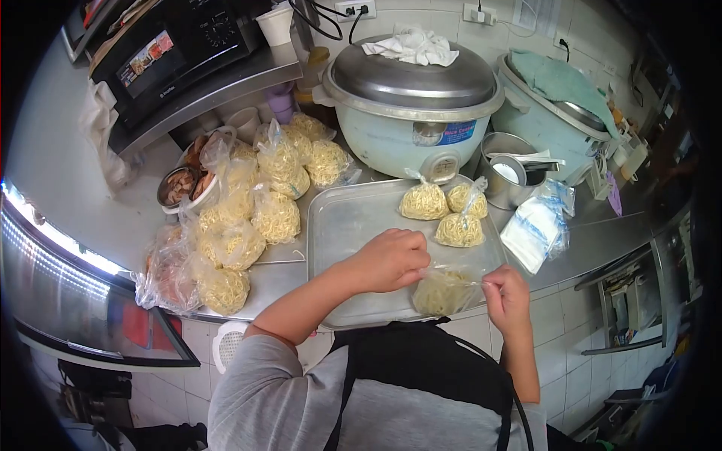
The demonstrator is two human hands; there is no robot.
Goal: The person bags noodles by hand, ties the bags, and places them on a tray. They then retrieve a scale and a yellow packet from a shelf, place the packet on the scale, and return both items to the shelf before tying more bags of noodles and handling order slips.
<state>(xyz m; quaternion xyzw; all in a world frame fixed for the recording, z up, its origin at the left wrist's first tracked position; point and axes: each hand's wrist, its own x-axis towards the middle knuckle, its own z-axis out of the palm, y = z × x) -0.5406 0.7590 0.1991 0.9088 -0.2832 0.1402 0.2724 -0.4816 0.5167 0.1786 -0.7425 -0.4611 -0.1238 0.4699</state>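
Note:
Between my two hands a clear plastic bag of noodles [444, 291] hangs over the near right part of a metal tray [342, 218]. My left hand [392, 261] is closed on the bag's left upper edge. On the other side, my right hand [506, 295] pinches the right upper corner. The bag's top looks stretched between them. Behind it on the tray sit three knotted bags of noodles [460, 230]. Many more noodle bags [276, 216] are heaped left of the tray, beside a white bowl [203, 197] with brown food.
A large lidded rice cooker [417, 113] stands behind the tray, with a white cloth [412, 47] on top. To the right are a metal pot [511, 169] with utensils, a pack of plastic bags [535, 229] and a second cooker [556, 113]. A microwave [177, 64] occupies the back-left shelf.

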